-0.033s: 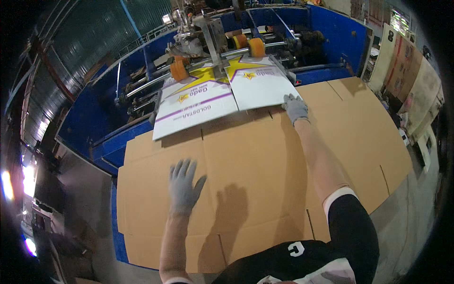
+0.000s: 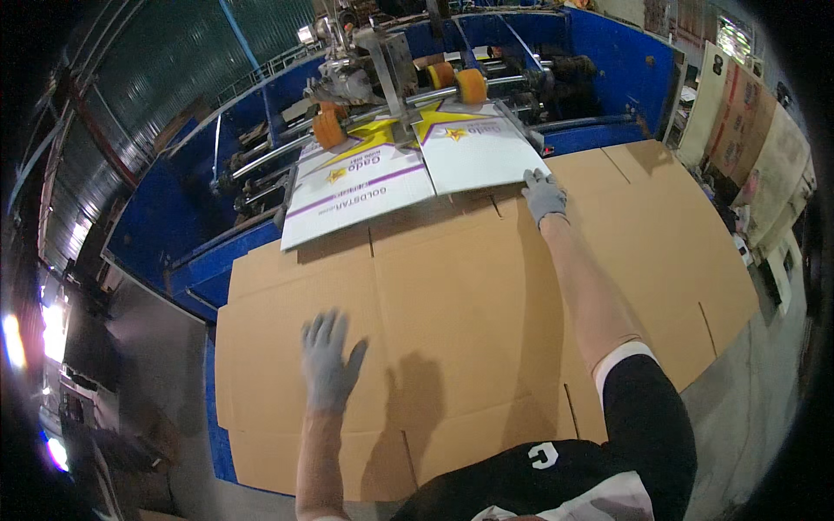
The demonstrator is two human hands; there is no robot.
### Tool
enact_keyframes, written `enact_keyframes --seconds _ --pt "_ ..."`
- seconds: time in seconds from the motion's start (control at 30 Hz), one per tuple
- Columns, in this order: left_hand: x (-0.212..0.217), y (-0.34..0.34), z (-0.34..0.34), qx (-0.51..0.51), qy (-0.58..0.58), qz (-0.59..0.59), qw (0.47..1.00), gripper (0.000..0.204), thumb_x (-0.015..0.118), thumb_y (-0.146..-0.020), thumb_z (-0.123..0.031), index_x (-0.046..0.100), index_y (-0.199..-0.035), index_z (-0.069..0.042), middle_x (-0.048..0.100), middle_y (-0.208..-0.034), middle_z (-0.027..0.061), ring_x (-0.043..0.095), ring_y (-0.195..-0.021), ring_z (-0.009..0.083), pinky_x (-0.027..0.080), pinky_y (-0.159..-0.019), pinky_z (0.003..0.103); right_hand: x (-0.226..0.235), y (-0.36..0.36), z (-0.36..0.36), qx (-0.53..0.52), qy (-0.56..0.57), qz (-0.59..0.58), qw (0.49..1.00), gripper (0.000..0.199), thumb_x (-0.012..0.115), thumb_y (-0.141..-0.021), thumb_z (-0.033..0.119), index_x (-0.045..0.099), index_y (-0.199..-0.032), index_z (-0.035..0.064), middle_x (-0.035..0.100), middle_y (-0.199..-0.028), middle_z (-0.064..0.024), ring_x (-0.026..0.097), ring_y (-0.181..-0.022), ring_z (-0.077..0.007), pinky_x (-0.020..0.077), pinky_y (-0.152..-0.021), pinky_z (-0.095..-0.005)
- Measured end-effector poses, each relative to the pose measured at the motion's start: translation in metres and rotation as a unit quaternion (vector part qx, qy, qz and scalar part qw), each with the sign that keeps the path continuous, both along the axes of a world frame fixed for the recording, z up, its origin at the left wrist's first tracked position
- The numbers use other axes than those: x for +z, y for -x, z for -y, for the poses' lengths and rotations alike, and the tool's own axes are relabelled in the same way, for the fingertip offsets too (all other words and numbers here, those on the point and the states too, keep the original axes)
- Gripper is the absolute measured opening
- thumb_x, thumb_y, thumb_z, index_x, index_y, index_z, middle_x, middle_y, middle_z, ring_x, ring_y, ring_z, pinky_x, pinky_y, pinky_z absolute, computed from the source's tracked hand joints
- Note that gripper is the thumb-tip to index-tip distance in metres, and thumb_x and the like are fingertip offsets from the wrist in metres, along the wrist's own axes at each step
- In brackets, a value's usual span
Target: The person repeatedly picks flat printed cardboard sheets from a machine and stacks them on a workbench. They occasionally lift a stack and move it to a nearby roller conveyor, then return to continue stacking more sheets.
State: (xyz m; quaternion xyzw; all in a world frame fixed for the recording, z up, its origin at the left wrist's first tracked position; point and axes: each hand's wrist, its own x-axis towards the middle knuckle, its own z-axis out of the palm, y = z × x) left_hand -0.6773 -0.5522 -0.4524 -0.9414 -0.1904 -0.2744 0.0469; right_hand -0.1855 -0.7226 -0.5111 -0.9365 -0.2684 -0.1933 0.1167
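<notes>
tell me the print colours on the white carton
Mainly yellow and purple on the white carton, shown in the head view.

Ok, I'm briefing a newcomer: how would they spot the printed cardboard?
Find the blue machine, then the orange rollers at its middle. Just below them in view, beside the right hand, lies the printed cardboard: two white panels marked purple and yellow, unlike the plain brown cardboard.
</notes>
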Motion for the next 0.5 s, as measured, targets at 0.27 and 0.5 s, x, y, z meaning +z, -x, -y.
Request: enact_keyframes --seconds 0.27,0.5 --pt "-0.078 0.205 0.05 0.577 0.202 0.2 0.766 0.064 0.066 -0.087 -0.03 0.043 -0.131 0.01 0.044 -0.136 0.0264 0.043 -0.125 0.0393 0.036 -0.106 0.043 -0.04 0.029 0.054 -0.016 0.02 0.009 1.0 0.041 0.044 -0.093 0.034 0.055 -0.124 0.0099 0.057 -0.127 -0.0123 0.05 -0.119 -0.032 0.0383 -0.099 -0.0458" --pt "-0.094 0.234 0.07 0.423 0.364 0.463 0.688 0.067 0.06 -0.09 -0.026 0.03 -0.136 0.014 0.046 -0.129 0.0272 0.051 -0.112 0.0303 0.046 -0.091 0.036 -0.037 0.124 0.12 0.099 -0.008 0.031 0.995 0.035 0.048 -0.093 0.027 0.058 -0.118 0.0043 0.057 -0.124 -0.0185 0.05 -0.118 -0.0383 0.0375 -0.102 -0.0453"
